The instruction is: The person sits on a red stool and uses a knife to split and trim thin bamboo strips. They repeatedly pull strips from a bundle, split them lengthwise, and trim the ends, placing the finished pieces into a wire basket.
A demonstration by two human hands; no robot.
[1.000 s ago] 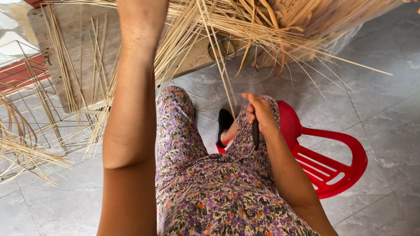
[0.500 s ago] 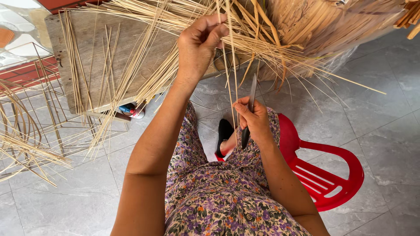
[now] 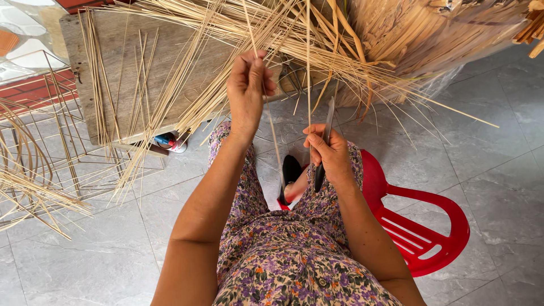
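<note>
Your left hand (image 3: 247, 90) is raised, fingers pinched together on one thin pale bamboo strip (image 3: 275, 144) that runs down past your knee; your right hand (image 3: 328, 154) sits lower, over your lap, fist clamped on a dark-handled knife (image 3: 324, 141) with the blade pointing up and away from you, and a second sliver (image 3: 308, 68) stands upright just beside the thumb; judging by this, you are in the middle of splitting or shaving a strip, blade at the lower part, pull coming from above; the next move seems to call for a steady pull on the strip with the blade kept off your left fingers; beyond the hands, loose strips (image 3: 187, 68) fan across the wooden board (image 3: 170, 51) and spill over its near edge; a heap of bundled bamboo (image 3: 430, 34) lies at the far right; a red plastic stool (image 3: 425, 226) sits under you on the grey tiled floor (image 3: 498, 170); a wire frame (image 3: 62, 153) lies off the board's left edge
</note>
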